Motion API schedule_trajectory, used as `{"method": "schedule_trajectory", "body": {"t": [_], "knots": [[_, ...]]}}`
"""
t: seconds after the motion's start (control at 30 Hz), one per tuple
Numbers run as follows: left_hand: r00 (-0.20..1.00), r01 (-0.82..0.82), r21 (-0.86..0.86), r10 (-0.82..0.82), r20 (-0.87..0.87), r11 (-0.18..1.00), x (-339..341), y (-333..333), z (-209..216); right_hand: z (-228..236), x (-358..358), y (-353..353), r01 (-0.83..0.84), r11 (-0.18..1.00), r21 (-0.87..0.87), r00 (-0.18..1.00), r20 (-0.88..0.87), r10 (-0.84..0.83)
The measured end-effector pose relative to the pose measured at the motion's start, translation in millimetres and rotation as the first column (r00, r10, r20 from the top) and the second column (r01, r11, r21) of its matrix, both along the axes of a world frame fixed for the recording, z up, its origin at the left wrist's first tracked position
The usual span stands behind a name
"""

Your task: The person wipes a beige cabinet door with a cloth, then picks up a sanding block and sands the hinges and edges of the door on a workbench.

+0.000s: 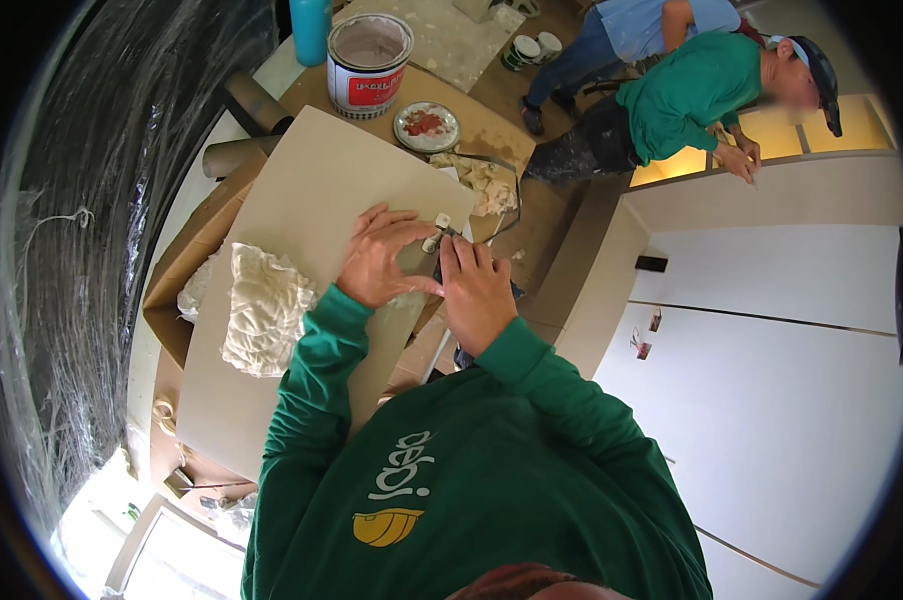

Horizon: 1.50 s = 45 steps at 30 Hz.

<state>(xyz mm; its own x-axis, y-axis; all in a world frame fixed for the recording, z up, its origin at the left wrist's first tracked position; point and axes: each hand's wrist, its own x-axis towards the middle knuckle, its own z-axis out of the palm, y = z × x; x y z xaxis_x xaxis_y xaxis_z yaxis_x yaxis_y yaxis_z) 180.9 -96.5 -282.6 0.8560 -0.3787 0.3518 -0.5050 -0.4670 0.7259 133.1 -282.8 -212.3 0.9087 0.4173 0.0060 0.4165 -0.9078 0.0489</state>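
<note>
A flat beige panel (317,185) lies in front of me. My left hand (380,255) rests on it near its right edge, fingers loosely spread and thumb stretched toward my other hand. Its index fingertip reaches a small pale fitting (443,219) with dark parts at the panel's edge; I cannot make out its exact kind. Right beside it, my right hand (477,292) is bent over the same edge, fingers pressed together. What those fingers hold is hidden beneath them. A crumpled cream cloth (264,312) lies on the panel, left of my left forearm.
Beyond the panel stand a large paint can (370,65), a lid with red smears (427,127) and a blue bottle (311,30). Crumpled paper (487,185) and a dark cable (518,195) lie nearby. A co-worker in green (697,95) leans over a cabinet (762,190) at right.
</note>
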Motion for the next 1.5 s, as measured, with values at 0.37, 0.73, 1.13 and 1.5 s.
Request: {"method": "schedule_trajectory", "body": {"t": [0.37,0.73,1.13,1.5], "knots": [[0.997,0.019,0.009,-0.018,-0.072,1.000,-2.9,0.3,8.8,-6.4,-3.8,-3.4,0.002,1.000,-0.030,0.999,0.044,-0.001],[1.000,-0.027,0.059,0.027,0.005,0.998,-8.3,-7.0,13.4,-5.9,0.1,-28.3,-0.096,0.994,0.049,0.995,-0.003,0.097],[0.998,-0.061,0.044,0.060,0.018,0.997,-10.4,-12.7,3.7,2.9,-0.1,-26.1,-0.114,0.993,0.001,0.993,-0.024,0.114],[0.998,-0.037,0.056,0.034,0.044,0.998,-9.6,-9.2,-1.1,0.2,-4.7,-6.9,0.006,1.000,-0.029,0.999,-0.040,-0.007]]}}
